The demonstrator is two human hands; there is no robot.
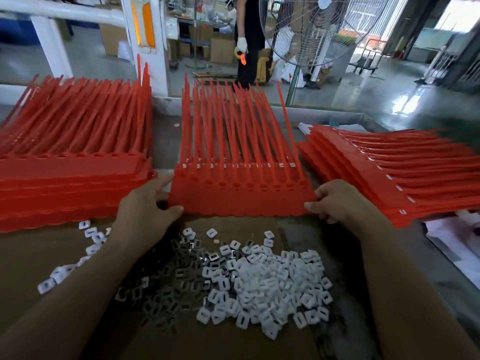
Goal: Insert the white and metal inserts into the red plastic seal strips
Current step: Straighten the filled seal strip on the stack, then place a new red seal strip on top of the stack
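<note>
A red seal strip sheet [241, 196] lies in front of me, its long tails pointing away, with white inserts showing in a row along its heads. My left hand [145, 206] grips its left edge, thumb on top. My right hand [337, 201] grips its right edge. A heap of white inserts [275, 284] lies on the cardboard below, with a darker heap of metal inserts [168, 281] to its left. Loose white inserts [89, 231] are scattered further left.
A tall stack of red strip sheets [72, 172] stands at the left. Another fanned stack [389, 178] with inserts fitted lies at the right. Brown cardboard [213, 341] covers the table. Beyond the table a person [249, 40] stands near a big floor fan [306, 29].
</note>
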